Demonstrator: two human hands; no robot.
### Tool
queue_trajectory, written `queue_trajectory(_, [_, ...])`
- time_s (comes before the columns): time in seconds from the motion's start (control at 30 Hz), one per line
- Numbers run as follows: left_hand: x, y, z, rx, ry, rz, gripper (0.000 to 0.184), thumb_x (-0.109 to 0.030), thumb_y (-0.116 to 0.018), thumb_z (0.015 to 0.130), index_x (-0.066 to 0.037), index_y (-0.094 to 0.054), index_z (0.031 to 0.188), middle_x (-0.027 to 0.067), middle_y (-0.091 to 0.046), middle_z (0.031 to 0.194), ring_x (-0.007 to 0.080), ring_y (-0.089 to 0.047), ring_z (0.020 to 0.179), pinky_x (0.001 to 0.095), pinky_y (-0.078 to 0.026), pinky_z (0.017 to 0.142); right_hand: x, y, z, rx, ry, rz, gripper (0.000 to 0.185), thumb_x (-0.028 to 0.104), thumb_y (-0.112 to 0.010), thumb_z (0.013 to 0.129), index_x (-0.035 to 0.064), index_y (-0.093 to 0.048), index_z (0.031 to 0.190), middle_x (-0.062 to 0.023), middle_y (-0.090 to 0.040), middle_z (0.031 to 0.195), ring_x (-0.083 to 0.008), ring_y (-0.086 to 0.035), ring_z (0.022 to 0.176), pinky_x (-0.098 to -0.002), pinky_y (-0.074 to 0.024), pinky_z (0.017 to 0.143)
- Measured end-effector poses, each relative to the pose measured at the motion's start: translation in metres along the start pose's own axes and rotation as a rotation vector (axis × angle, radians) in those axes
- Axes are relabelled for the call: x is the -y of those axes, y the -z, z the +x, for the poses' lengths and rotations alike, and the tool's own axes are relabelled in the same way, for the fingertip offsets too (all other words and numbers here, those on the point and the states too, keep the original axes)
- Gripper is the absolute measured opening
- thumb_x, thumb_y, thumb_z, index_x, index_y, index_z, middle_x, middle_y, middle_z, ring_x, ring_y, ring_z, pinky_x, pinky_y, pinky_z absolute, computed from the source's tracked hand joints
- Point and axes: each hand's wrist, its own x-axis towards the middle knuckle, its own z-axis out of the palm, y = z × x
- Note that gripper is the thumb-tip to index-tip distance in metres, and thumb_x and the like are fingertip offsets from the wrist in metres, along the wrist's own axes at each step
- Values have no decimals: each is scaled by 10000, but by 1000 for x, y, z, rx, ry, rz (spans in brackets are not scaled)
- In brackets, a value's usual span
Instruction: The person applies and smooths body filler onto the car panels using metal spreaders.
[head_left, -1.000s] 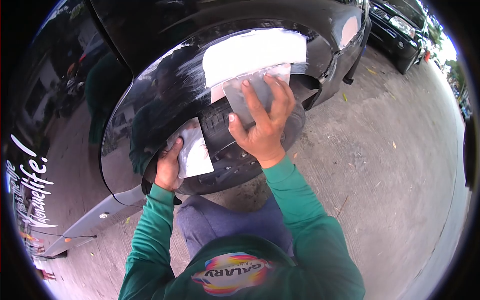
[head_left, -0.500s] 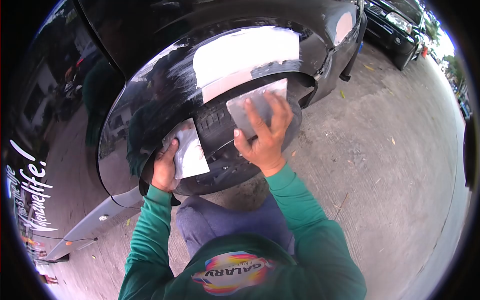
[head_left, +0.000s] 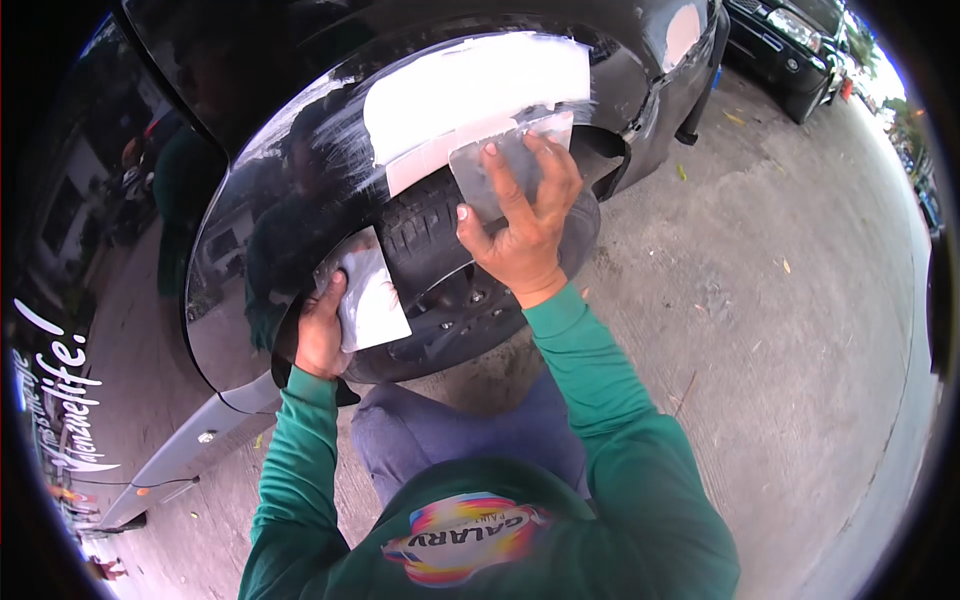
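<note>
My right hand (head_left: 525, 215) presses its fingertips on a thin grey flat sheet (head_left: 490, 180). The sheet's upper edge lies against the lower part of a white filler patch (head_left: 475, 85) on the black fender (head_left: 285, 165), above the wheel arch. Lower left, my left hand (head_left: 322, 325) grips a second sheet (head_left: 375, 300) by its left side, thumb on top, in front of the tyre (head_left: 420, 225). That sheet has whitish material on it. White streaks spread left of the patch, and a pinkish strip shows along its lower edge.
Another pinkish patch (head_left: 683, 35) is on the car's front corner, near an open seam in the bodywork. A second black vehicle (head_left: 790, 50) stands at the upper right on the concrete ground (head_left: 740, 300). My knees (head_left: 470, 425) are below the wheel.
My right hand first drew its sheet down off the patch's edge, then raised it back against the edge. My left hand still holds its sheet. The view has shifted slightly.
</note>
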Motion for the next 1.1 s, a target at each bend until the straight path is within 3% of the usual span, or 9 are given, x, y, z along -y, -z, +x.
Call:
queue_trajectory(0.07, [0, -1, 0, -17, 16, 11, 513, -317, -561, 1224, 7, -590, 1620, 183, -796, 1340, 284, -819, 1140, 438, -656, 1034, -1, 4, -16, 7, -12, 0, 701, 419, -804, 903, 277, -704, 1583, -195, -506, 1616, -477, -449, 1484, -650, -365, 1223])
queue_trajectory(0.13, [1, -2, 2, -39, 2, -6, 505, -316, -562, 1223, -2, -595, 1617, 187, -799, 1322, 286, -822, 1118, 436, -657, 1025, 3, 15, -37, 180, -55, 12, 676, 430, -798, 914, 262, -717, 1564, -204, -499, 1631, -485, -445, 1483, -650, -371, 1217])
queue_trajectory(0.4, [0, -2, 0, 7, -2, -10, 522, -298, -569, 1218, 0, -572, 1646, 170, -782, 1391, 293, -807, 1177, 446, -645, 1068, -16, 19, 12, -65, -23, -17, 704, 444, -784, 931, 221, -704, 1593, -235, -485, 1631, -501, -434, 1482, -644, -378, 1223])
queue_trajectory(0.67, [2, 6, 0, -20, 21, 1, 508, -260, -572, 1216, 16, -572, 1643, 201, -772, 1415, 321, -811, 1193, 454, -637, 1106, -25, 5, 1, -63, -50, 3, 719, 381, -823, 880, 243, -715, 1577, -212, -504, 1621, -482, -461, 1470, -649, -376, 1228])
queue_trajectory(0.73, [1, 2, 2, 0, 13, -9, 506, -275, -579, 1215, 10, -583, 1633, 211, -775, 1402, 319, -816, 1177, 444, -642, 1093, -24, 24, -17, 133, -95, -31, 690, 349, -831, 861, 235, -745, 1537, -192, -526, 1619, -468, -470, 1472, -637, -378, 1240])
queue_trajectory(0.83, [2, -6, -2, -10, 11, -17, 549, -351, -581, 1217, 5, -573, 1635, 188, -806, 1314, 301, -823, 1136, 453, -656, 1046, -9, 55, -49, 194, -172, 78, 655, 319, -844, 845, 234, -776, 1491, -182, -547, 1609, -460, -479, 1478, -621, -379, 1248])
queue_trajectory(0.97, [7, -23, 0, -52, 14, 63, 447, -293, -620, 1205, 15, -692, 1520, 153, -826, 1299, 251, -837, 1091, 384, -675, 972, 24, 101, -53, 309, -231, 281, 644, 299, -854, 830, 242, -792, 1469, -170, -563, 1602, -458, -489, 1484, -609, -374, 1260])
queue_trajectory(1.03, [5, -47, 1, -37, 8, 108, 432, -285, -628, 1204, 18, -709, 1501, 138, -827, 1302, 224, -830, 1098, 365, -667, 970, 45, 126, -38, 602, -189, 320, 637, 307, -865, 821, 243, -798, 1451, -145, -580, 1588, -435, -498, 1488, -613, -389, 1225])
queue_trajectory(1.1, [7, -60, 3, -4, -11, 126, 426, -281, -624, 1206, 18, -712, 1496, 136, -824, 1304, 219, -825, 1103, 364, -663, 974, 64, 141, -20, 683, -129, 272, 629, 314, -873, 815, 241, -803, 1437, -131, -590, 1575, -425, -503, 1484, -614, -398, 1200])
